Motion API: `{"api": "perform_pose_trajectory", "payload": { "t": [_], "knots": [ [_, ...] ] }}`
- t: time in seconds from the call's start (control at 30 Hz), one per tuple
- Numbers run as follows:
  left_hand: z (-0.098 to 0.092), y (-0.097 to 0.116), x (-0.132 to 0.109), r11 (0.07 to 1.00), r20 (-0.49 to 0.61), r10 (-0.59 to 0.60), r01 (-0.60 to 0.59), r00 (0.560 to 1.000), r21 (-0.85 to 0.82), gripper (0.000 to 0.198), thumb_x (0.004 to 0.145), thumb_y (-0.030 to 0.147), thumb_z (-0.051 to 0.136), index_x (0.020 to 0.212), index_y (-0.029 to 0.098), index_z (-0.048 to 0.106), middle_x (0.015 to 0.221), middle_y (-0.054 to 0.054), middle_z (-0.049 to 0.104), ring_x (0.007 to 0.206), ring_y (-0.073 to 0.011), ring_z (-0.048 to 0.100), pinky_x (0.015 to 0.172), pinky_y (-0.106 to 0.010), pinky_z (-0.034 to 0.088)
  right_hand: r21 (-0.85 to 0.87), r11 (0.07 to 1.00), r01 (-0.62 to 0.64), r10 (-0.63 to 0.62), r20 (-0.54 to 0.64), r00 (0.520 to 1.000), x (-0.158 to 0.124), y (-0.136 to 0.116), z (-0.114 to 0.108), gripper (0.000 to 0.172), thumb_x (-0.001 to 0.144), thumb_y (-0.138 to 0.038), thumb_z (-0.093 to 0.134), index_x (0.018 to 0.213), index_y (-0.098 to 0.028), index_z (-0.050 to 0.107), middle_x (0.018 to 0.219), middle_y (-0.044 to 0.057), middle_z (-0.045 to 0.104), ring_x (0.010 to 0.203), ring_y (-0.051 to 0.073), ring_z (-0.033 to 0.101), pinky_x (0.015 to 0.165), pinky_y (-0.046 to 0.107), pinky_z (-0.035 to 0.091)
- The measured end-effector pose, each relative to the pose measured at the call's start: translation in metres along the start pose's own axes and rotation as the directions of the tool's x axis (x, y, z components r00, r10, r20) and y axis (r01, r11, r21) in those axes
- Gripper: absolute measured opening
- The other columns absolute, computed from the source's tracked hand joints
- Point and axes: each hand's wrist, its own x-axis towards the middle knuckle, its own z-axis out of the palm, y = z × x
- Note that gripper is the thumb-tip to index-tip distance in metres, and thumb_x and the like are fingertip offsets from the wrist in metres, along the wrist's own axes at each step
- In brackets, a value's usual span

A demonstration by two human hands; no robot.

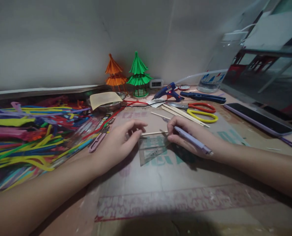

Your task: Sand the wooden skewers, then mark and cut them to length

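Observation:
My left hand [122, 141] rests on the table with its fingers curled, the fingertips pressing down the left end of a thin wooden stick [152, 133]. My right hand [188, 135] is closed round a pale purple pen [192, 140], tip toward the stick's right part. A clear triangular set square [151, 151] lies flat right under the stick, between both hands. All this sits on a worn cutting mat [165, 183].
A heap of coloured pipe cleaners [25, 137] fills the left. Behind lie loose wooden sticks [182, 114], scissors with red and yellow handles [202, 111], a blue glue gun [167, 92], orange [114, 74] and green [139, 73] paper pagodas, a phone [257, 118] and a water bottle [216, 70].

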Motion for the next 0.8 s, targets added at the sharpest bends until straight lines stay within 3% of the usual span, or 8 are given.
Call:
{"api": "perform_pose_trajectory", "payload": {
  "t": [0.07,0.13,0.23,0.3,0.43,0.6,0.7,0.8],
  "knots": [
    [-0.003,-0.001,-0.003,0.980,0.049,0.123,-0.129,0.991,0.154,0.023,0.097,0.016,0.049,0.109,0.018,0.069,0.106,-0.006,0.072,0.100,-0.0206,0.067,0.091,-0.039,0.054,-0.093,0.995,0.041,-0.039,0.021,0.999,0.003,0.008,-0.005,0.009,0.092,-0.028,0.059,0.087,-0.024,0.052,0.077,-0.001,0.060,0.065,0.016,0.051,0.060,0.028,0.041],
    [-0.001,0.003,-0.010,0.917,0.178,0.251,-0.293,0.951,0.270,0.024,0.097,0.017,0.050,0.107,0.017,0.071,0.112,-0.009,0.071,0.102,-0.0241,0.067,0.091,-0.043,0.055,-0.206,0.975,0.087,-0.093,-0.019,0.995,0.007,0.017,-0.008,0.011,0.090,-0.030,0.063,0.086,-0.023,0.056,0.079,0.001,0.062,0.069,0.017,0.054,0.064,0.030,0.042],
    [0.007,0.017,-0.024,0.854,0.304,0.295,-0.393,0.906,0.340,0.030,0.101,0.025,0.049,0.121,0.017,0.070,0.124,-0.012,0.070,0.111,-0.0279,0.066,0.095,-0.047,0.057,-0.296,0.952,0.084,-0.123,-0.115,0.986,0.013,0.030,-0.011,0.010,0.091,-0.032,0.064,0.089,-0.023,0.061,0.084,0.003,0.065,0.075,0.019,0.058,0.068,0.031,0.043],
    [0.014,0.028,-0.032,0.844,0.325,0.267,-0.383,0.907,0.375,0.033,0.103,0.028,0.048,0.127,0.016,0.068,0.127,-0.013,0.069,0.115,-0.0292,0.065,0.097,-0.047,0.057,-0.314,0.942,0.119,-0.159,-0.106,0.982,0.016,0.037,-0.009,0.011,0.094,-0.032,0.063,0.094,-0.022,0.065,0.088,0.005,0.068,0.079,0.021,0.060,0.071,0.032,0.044],
    [0.022,0.040,-0.041,0.781,0.339,0.211,-0.366,0.917,0.506,0.040,0.104,0.031,0.050,0.137,0.012,0.063,0.130,-0.016,0.070,0.112,-0.0320,0.067,0.088,-0.047,0.061,-0.359,0.897,0.257,-0.257,0.049,0.965,0.019,0.045,-0.002,0.018,0.098,-0.033,0.060,0.098,-0.019,0.072,0.095,0.010,0.071,0.090,0.024,0.062,0.083,0.036,0.044],
    [0.020,0.044,-0.043,0.684,0.415,0.189,-0.422,0.890,0.595,0.043,0.105,0.024,0.042,0.142,0.009,0.059,0.136,-0.020,0.069,0.096,-0.0292,0.075,0.074,-0.042,0.063,-0.331,0.901,0.280,-0.251,0.129,0.959,0.020,0.042,0.000,0.021,0.101,-0.028,0.056,0.099,-0.017,0.074,0.095,0.011,0.071,0.088,0.022,0.061,0.080,0.035,0.044],
    [0.014,0.051,-0.039,0.640,0.533,0.079,-0.453,0.842,0.620,0.052,0.097,0.012,0.044,0.148,0.011,0.053,0.145,-0.020,0.063,0.082,-0.0273,0.077,0.064,-0.040,0.062,-0.320,0.902,0.290,-0.252,0.157,0.955,0.016,0.039,-0.003,0.018,0.100,-0.024,0.057,0.096,-0.017,0.073,0.091,0.009,0.070,0.085,0.021,0.060,0.079,0.034,0.044],
    [0.009,0.060,-0.035,0.601,0.653,-0.079,-0.486,0.753,0.634,0.069,0.087,0.004,0.046,0.156,0.011,0.044,0.154,-0.022,0.053,0.076,-0.0275,0.078,0.058,-0.038,0.061,-0.349,0.884,0.311,-0.277,0.143,0.950,0.012,0.036,-0.004,0.016,0.097,-0.023,0.058,0.090,-0.017,0.071,0.086,0.008,0.068,0.082,0.021,0.058,0.078,0.034,0.043]
  ]
}}
